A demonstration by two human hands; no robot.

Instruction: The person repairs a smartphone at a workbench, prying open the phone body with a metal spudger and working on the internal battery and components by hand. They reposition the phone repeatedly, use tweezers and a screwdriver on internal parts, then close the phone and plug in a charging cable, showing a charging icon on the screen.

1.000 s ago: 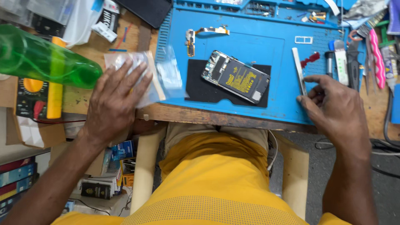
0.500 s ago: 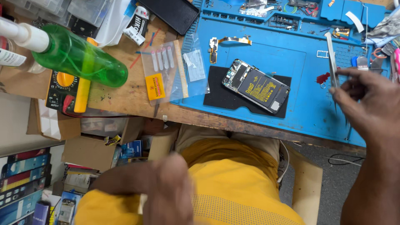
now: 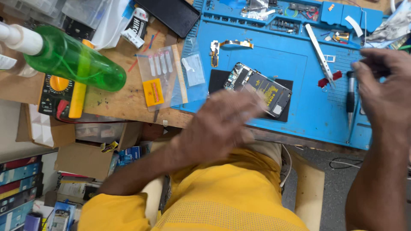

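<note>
Opened phone [image 3: 259,87], back cover off, battery and circuit board showing, lying on a small black pad [image 3: 218,79] on a blue repair mat [image 3: 308,111]. Left hand [image 3: 222,124] blurred, fingers spread open and holding nothing, hovering over the mat's near edge with fingertips just at the phone. Right hand [image 3: 383,92] above the mat's right side, fingers curled inward; hard to tell whether anything is pinched there. Metal tweezers [image 3: 319,55] lying loose on the mat, near a dark-handled screwdriver [image 3: 350,96].

Mat spread over a worn wooden workbench [image 3: 115,100]; cardboard boxes and books crowded on the floor below. Moulded trays [image 3: 295,17] along the mat's far edge holding small parts. Clear zip bag [image 3: 160,79] with white strips and a yellow label left of the mat, another smaller bag [image 3: 193,70] overlapping the mat. Green spray bottle [image 3: 70,60] on its side above a multimeter [image 3: 55,96].

Half a second ago: left hand low over the lap, tweezers gripped in the right hand.
</note>
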